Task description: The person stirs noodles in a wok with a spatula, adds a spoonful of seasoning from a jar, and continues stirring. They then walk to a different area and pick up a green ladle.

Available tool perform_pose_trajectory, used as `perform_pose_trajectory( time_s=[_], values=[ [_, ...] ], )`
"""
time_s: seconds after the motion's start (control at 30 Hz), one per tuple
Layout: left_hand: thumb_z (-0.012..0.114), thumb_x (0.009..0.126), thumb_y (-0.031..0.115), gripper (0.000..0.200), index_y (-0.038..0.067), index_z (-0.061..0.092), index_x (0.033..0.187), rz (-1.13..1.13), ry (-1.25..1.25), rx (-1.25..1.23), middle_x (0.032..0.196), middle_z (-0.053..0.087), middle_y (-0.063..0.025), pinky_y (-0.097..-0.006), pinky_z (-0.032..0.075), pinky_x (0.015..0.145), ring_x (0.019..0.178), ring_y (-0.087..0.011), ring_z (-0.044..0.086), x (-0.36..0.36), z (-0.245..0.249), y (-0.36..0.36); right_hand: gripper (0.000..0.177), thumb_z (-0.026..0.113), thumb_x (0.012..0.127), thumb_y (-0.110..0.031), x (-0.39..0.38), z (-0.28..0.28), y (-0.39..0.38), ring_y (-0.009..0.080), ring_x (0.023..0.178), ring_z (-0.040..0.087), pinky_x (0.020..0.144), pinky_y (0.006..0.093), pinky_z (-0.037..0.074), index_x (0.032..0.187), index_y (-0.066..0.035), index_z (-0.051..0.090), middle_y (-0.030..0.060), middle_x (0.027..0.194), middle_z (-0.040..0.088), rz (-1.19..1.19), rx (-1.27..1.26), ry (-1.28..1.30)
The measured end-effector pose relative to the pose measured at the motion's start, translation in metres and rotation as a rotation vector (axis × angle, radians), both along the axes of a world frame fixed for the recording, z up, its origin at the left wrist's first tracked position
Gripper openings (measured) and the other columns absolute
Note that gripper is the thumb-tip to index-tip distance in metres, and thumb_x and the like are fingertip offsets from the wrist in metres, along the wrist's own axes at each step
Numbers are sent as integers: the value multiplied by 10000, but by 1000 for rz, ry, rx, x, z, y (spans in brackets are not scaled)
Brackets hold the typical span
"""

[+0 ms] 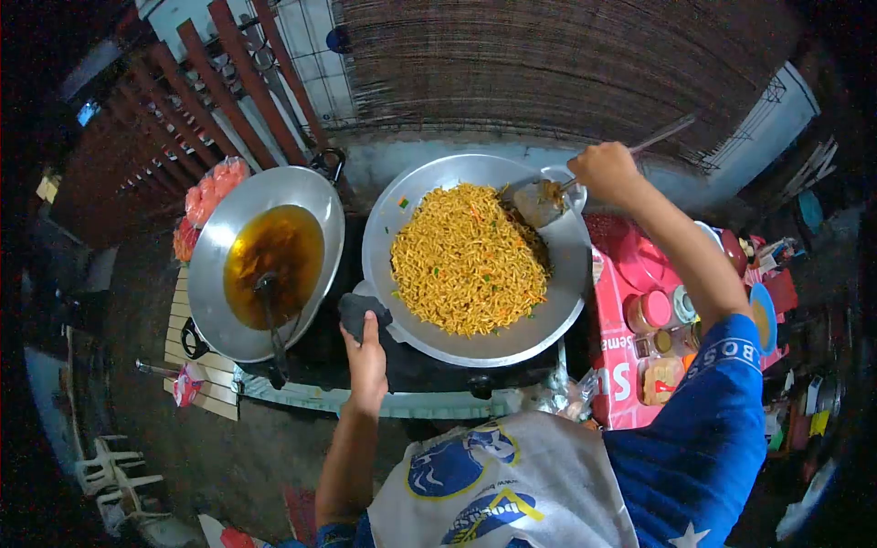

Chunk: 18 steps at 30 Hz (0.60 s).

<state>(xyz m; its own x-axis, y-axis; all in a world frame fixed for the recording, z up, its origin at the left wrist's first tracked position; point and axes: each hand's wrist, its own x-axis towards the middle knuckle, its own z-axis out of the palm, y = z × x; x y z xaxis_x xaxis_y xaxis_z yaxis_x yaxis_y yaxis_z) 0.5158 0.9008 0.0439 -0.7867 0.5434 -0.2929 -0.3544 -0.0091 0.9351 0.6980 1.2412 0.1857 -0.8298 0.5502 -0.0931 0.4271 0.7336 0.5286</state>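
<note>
A large metal wok [384,228] holds a heap of yellow fried noodles [470,260] flecked with green and orange bits. My right hand [603,172], at the wok's upper right, is closed around the long handle of a spatula [537,205]. The spatula's broad blade rests inside the wok, right of the noodles, with food stuck on it. My left hand [367,367] presses a dark folded cloth [364,317] against the wok's left handle, which is mostly covered.
To the left, a second wok [208,260] holds brown oil [274,251] and a dark-handled ladle [267,285]. Bags of pinkish-red items [217,190] sit behind it. Jars [650,310] stand on a red-covered table [621,365] at right. A woven blind [566,64] hangs behind.
</note>
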Motion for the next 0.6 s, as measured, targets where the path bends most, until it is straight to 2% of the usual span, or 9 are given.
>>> perform_pose_trajectory(
  time_s=[0.07, 0.13, 0.17, 0.23, 0.4, 0.47, 0.5, 0.53, 0.6],
  values=[
    [493, 854, 250, 569, 40, 203, 1297, 7, -8, -16, 1219, 387, -101, -295, 277, 945, 1110, -190, 379, 0, 3, 0, 163, 547, 736, -230, -16, -45, 4, 262, 742, 603, 598, 380, 480, 860, -150, 616, 90, 754, 620, -101, -215, 22],
    [491, 856, 255, 577, 36, 194, 1299, 15, -20, -22, 1225, 381, -102, -295, 275, 946, 1112, -189, 377, 4, 4, 1, 169, 554, 738, -256, -23, -99, -12, 282, 748, 595, 605, 388, 474, 862, -163, 620, 94, 773, 621, 41, -423, 271],
    [490, 856, 260, 586, 33, 184, 1302, 2, -7, -40, 1231, 377, -105, -296, 274, 947, 1115, -190, 375, 4, 4, 1, 169, 554, 738, -256, -22, -103, -19, 282, 748, 595, 605, 388, 474, 862, -163, 620, 94, 773, 621, 47, -422, 270],
    [488, 857, 266, 595, 29, 175, 1304, -3, 16, -53, 1236, 373, -107, -296, 272, 948, 1118, -190, 373, 0, 7, 1, 174, 571, 732, -280, -27, -104, -29, 291, 749, 587, 600, 397, 464, 871, -186, 618, 94, 778, 617, -29, -607, 464],
    [482, 860, 263, 581, 32, 180, 1300, -19, -36, -68, 1219, 390, -106, -296, 273, 947, 1114, -191, 378, 1, 11, 1, 149, 576, 737, -282, -12, -32, -44, 284, 697, 590, 577, 403, 456, 844, -181, 600, 95, 735, 610, 17, -515, 432],
    [482, 860, 263, 573, 32, 192, 1296, -24, -36, -54, 1213, 395, -102, -296, 273, 947, 1112, -188, 380, 0, 9, 0, 137, 574, 741, -278, -10, -7, -52, 279, 650, 593, 549, 395, 459, 818, -166, 585, 90, 689, 603, 109, -276, 333],
    [483, 859, 263, 564, 33, 205, 1293, -28, -36, -48, 1208, 399, -99, -295, 274, 946, 1110, -186, 382, -1, 8, -1, 119, 578, 724, -242, -7, 1, -58, 251, 622, 599, 512, 370, 462, 804, -154, 576, 77, 643, 595, 219, -198, 358],
    [483, 859, 263, 564, 33, 205, 1293, -27, -39, -47, 1208, 399, -99, -295, 274, 946, 1110, -186, 382, -2, 8, -2, 119, 578, 724, -242, -7, 11, -63, 251, 622, 599, 512, 370, 462, 804, -154, 576, 77, 643, 595, 219, -197, 355],
    [468, 865, 213, 428, 40, 340, 1235, -48, -125, 45, 1176, 448, -66, -329, 306, 935, 1080, -190, 418, -7, 8, -3, 91, 570, 699, -201, -8, 30, -70, 222, 603, 604, 492, 348, 463, 773, -148, 574, 55, 618, 593, 336, -18, 239]
  ],
)
